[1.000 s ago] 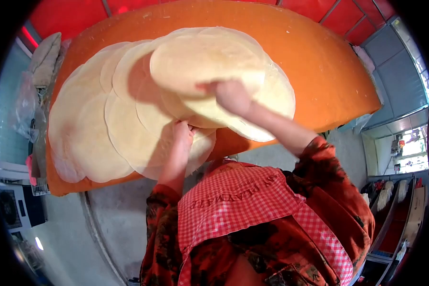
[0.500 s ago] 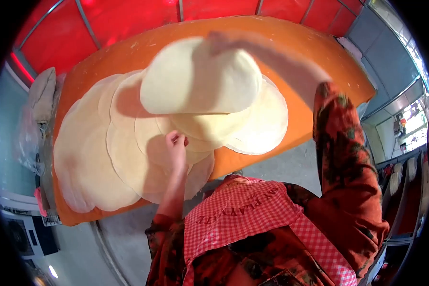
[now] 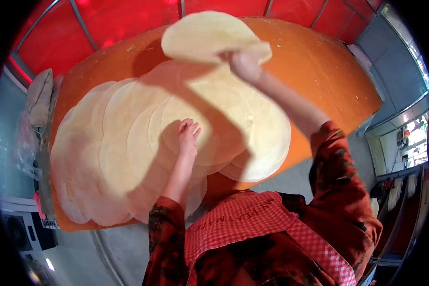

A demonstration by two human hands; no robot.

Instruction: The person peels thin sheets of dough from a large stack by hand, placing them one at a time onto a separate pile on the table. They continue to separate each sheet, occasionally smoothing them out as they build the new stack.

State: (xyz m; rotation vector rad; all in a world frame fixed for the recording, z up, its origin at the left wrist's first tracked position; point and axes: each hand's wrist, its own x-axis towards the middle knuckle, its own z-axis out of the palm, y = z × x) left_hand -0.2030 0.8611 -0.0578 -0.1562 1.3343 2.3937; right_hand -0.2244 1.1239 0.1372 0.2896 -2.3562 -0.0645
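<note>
A thin pale dough sheet point(image 3: 207, 35) hangs in the air over the far side of the orange table point(image 3: 319, 81). My right hand point(image 3: 245, 64) grips its near right edge, the fingers closed and somewhat blurred. Below, several round dough sheets point(image 3: 105, 157) overlap across the left and middle of the table. Over these sheets is my left hand point(image 3: 189, 132), its fingers curled together; whatever they hold, if anything, is too small to make out. Shadows of both arms fall on the dough.
Red panels point(image 3: 133, 24) stand behind the table. Cloth and clear plastic point(image 3: 26, 148) hang at its left end. A folded cloth point(image 3: 360, 55) lies by the far right corner. Shelves are at the right.
The raised sheet has moved up and away, uncovering more of the sheets below. My right hand has shifted right and nearer, my left hand slightly right and farther forward.
</note>
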